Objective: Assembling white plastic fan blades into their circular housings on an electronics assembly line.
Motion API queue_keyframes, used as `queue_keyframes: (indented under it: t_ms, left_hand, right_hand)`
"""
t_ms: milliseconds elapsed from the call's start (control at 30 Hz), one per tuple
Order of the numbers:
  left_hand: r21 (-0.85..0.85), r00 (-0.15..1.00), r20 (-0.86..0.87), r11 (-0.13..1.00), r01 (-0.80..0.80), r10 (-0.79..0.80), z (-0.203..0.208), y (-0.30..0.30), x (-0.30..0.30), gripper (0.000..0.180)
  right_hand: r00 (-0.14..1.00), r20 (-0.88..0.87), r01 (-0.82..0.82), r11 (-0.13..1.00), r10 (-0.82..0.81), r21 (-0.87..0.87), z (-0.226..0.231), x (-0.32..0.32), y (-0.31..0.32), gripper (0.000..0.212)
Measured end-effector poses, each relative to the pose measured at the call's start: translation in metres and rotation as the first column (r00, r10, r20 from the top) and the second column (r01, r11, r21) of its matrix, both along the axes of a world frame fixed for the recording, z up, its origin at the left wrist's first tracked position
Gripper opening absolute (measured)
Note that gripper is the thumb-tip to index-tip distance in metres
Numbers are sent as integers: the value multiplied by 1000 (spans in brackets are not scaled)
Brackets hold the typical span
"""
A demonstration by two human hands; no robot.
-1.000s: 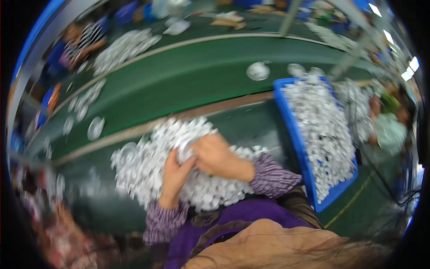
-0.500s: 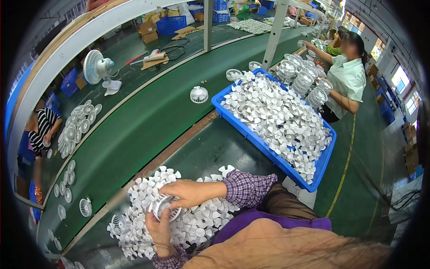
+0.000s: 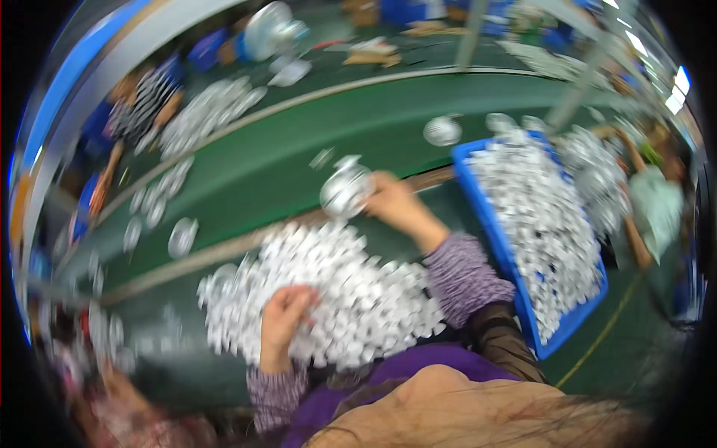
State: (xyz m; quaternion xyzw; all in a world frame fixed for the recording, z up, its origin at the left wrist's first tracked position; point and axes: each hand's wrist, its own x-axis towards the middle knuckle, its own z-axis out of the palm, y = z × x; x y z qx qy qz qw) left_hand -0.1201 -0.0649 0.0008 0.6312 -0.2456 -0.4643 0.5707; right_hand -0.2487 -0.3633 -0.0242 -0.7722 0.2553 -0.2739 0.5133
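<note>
My right hand holds a round white fan cage by its side, over the near edge of the green conveyor belt. The picture is smeared by motion, so the inside of the cage cannot be made out. Lower left of it, my left hand hovers at a heap of small white fan blades. Its fingers are loosely bent and apart, and no object shows in them. Another white fan cage sits on the belt farther right.
A blue tray full of white blades stands at right, with stacked cages and a co-worker beyond. Several cages lie on the belt's left part. Across it are a person in stripes and a standing fan. Another person's arm shows lower left.
My hands were together around a fan cage over the heap. They have parted: the right has carried a cage forward to the belt edge, the left stays by the blades. The view has turned.
</note>
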Motion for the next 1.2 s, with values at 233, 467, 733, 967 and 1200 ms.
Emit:
queue_keyframes:
  t_ms: [233,467,733,967,1200]
  left_hand:
    - [53,866,243,886,-461,436,0,64,58,17]
    - [119,735,507,808,-577,450,-20,70,110,23]
    - [220,722,614,810,-544,319,-39,61,144,42]
    - [132,572,738,754,-643,359,-32,39,132,41]
    - [-21,600,531,718,-696,598,-47,62,136,21]
  right_hand:
    - [990,-115,81,996,-84,-30,-5,-94,-20,22]
    - [970,-217,94,992,-109,-79,7,-147,20,23]
    - [829,-152,493,831,-538,-257,-11,-211,98,42]
    - [881,-279,200,836,-381,-510,-37,-189,149,74]
    - [895,-320,70,807,-310,-587,-44,-139,125,60]
